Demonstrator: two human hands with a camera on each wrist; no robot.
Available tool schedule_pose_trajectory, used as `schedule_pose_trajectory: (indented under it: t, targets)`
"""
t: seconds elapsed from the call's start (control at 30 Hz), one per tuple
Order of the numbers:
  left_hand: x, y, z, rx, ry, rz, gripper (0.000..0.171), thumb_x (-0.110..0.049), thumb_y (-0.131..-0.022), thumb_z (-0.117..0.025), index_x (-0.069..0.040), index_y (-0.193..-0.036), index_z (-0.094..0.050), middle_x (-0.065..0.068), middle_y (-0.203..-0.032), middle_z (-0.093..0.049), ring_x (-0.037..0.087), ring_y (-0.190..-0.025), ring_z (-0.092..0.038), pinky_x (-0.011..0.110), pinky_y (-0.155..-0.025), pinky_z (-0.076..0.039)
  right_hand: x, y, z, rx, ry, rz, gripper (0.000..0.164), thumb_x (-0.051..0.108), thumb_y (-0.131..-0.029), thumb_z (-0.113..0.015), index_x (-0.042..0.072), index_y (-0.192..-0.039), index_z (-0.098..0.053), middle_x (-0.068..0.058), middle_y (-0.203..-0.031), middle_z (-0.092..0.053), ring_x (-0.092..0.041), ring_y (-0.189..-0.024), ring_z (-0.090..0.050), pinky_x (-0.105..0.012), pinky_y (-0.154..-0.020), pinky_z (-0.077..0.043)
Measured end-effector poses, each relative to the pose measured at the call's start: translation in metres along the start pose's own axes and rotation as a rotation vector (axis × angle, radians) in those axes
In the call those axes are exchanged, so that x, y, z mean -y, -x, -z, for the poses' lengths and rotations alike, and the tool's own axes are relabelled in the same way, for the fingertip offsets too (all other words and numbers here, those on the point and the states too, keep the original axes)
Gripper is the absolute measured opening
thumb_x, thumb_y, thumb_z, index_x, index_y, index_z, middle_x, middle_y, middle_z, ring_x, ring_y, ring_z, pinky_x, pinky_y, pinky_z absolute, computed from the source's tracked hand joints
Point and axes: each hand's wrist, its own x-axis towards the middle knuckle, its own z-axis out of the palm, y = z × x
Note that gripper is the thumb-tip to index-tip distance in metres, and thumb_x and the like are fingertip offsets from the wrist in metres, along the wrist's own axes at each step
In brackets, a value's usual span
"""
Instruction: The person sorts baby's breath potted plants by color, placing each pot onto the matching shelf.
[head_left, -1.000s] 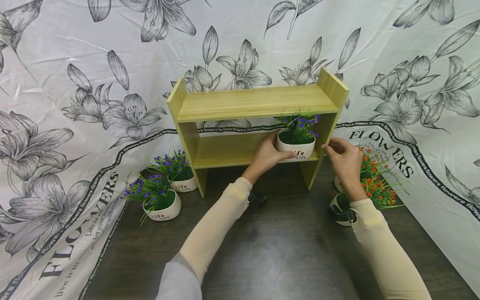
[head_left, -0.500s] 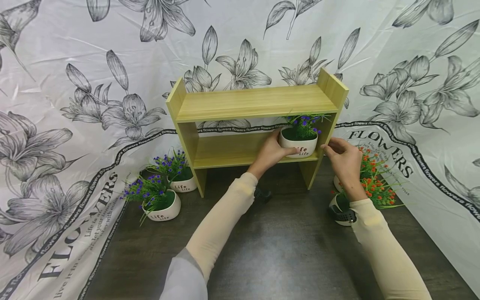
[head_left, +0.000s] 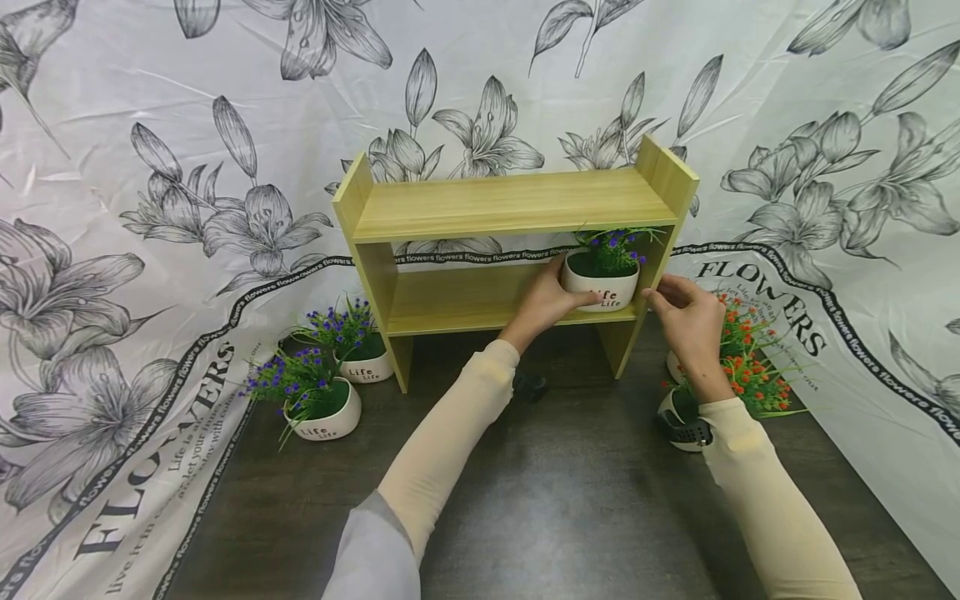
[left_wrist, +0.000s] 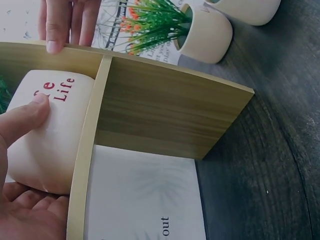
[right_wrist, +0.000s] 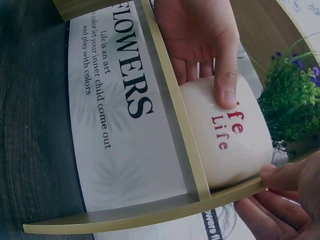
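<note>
A white oval pot [head_left: 611, 282] lettered "Life", planted with purple flowers [head_left: 617, 242], stands at the right end of the middle board of a light wooden shelf [head_left: 517, 200]. My left hand [head_left: 542, 300] grips this flowerpot from its left side. In the left wrist view the thumb [left_wrist: 30, 117] presses the lettered front while the other fingers go round behind. My right hand [head_left: 686, 321] pinches the front edge of the shelf's right side panel [right_wrist: 150, 219], thumb in front and fingers on the outer face. The pot sits right beside that panel.
Two pots with purple flowers [head_left: 326, 412] stand on the dark table [head_left: 555, 500] left of the shelf. Pots with orange-red flowers [head_left: 757, 379] are at the right, partly behind the right wrist. A white cloth [head_left: 285, 125] with printed flowers hangs behind.
My left hand has shifted the purple-flowered pot to the right and a little deeper on the middle board, up close to the side panel. The right hand stays in place.
</note>
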Motion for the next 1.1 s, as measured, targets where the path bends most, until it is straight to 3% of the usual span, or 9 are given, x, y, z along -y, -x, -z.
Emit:
schedule_pose_trajectory:
  t: [0.4,0.63,0.73,0.9,1.1]
  targets:
    - [0.001,0.003,0.002,0.014,0.001,-0.050,0.090,-0.030,-0.090,-0.088,-0.012,-0.164,-0.039,0.012,-0.148,-0.061,0.027,-0.128,-0.066,0.041,-0.101,-0.058,0.001,0.000,-0.001,0.008,-0.015,-0.018,0.035,0.029,-0.100,-0.078,0.008,-0.128,-0.078,-0.019,-0.119,-0.079,0.026,-0.083,-0.055,-0.005,-0.073,-0.045]
    - [-0.009,0.019,0.016,-0.019,-0.089,-0.059,0.090,-0.033,-0.093,-0.085,-0.005,-0.164,-0.038,0.014,-0.161,-0.051,0.031,-0.145,-0.054,0.048,-0.116,-0.051,0.003,0.000,0.000,0.000,-0.005,-0.026,0.035,0.029,-0.100,-0.078,0.008,-0.128,-0.078,-0.018,-0.119,-0.079,0.025,-0.083,-0.055,-0.004,-0.073,-0.045]
    - [-0.015,0.028,0.026,-0.040,-0.085,-0.073,0.084,-0.029,-0.095,-0.083,-0.002,-0.162,-0.041,0.015,-0.161,-0.051,0.033,-0.149,-0.050,0.048,-0.121,-0.046,0.004,0.000,0.001,0.005,-0.006,-0.031,0.035,0.029,-0.100,-0.078,0.008,-0.129,-0.078,-0.018,-0.120,-0.079,0.025,-0.083,-0.054,-0.004,-0.073,-0.045]
    - [-0.023,0.046,0.047,-0.088,-0.056,-0.111,0.071,-0.024,-0.099,-0.079,-0.004,-0.158,-0.045,0.015,-0.144,-0.066,0.032,-0.136,-0.063,0.044,-0.114,-0.052,0.003,0.000,0.001,0.006,-0.012,-0.030,0.035,0.028,-0.100,-0.078,0.008,-0.129,-0.078,-0.018,-0.120,-0.079,0.026,-0.083,-0.053,-0.004,-0.073,-0.044]
    - [-0.023,0.072,0.075,-0.155,-0.037,-0.229,0.041,-0.015,-0.102,-0.075,-0.002,-0.139,-0.064,0.015,-0.113,-0.078,0.029,-0.103,-0.076,0.036,-0.091,-0.062,0.004,0.000,0.000,-0.003,-0.025,-0.021,0.033,0.026,-0.100,-0.078,0.009,-0.128,-0.078,-0.016,-0.120,-0.080,0.025,-0.084,-0.056,-0.002,-0.074,-0.046]
